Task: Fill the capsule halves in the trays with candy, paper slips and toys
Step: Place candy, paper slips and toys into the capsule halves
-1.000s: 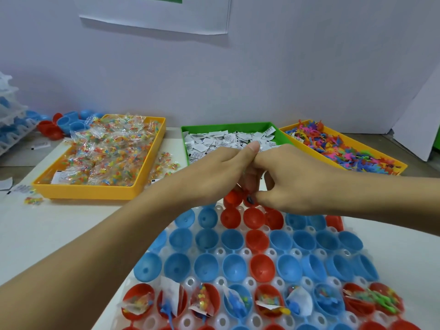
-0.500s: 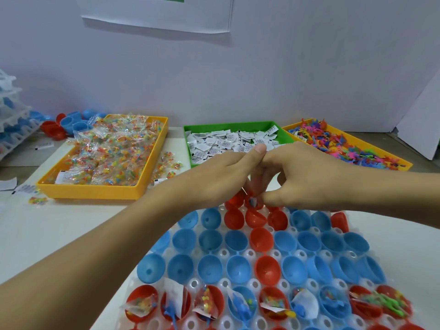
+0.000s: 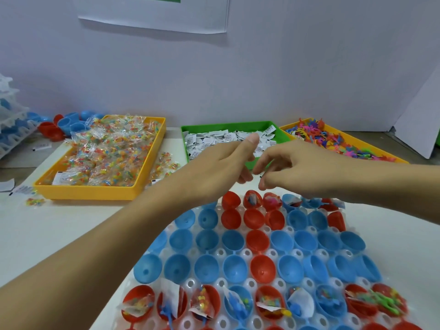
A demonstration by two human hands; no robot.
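Hands (image 3: 219, 163) (image 3: 297, 167) above far capsule halves (image 3: 252, 198)

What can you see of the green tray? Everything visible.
The green tray is a shallow rectangular bin, glossy like plastic, sitting flat at the table's far edge by the wall. It lies between two yellow trays, candy on its left and toys on its right. A loose heap of white printed paper slips fills it. Both hands hang in front, hiding part of its near side; whether either touches it is unclear.
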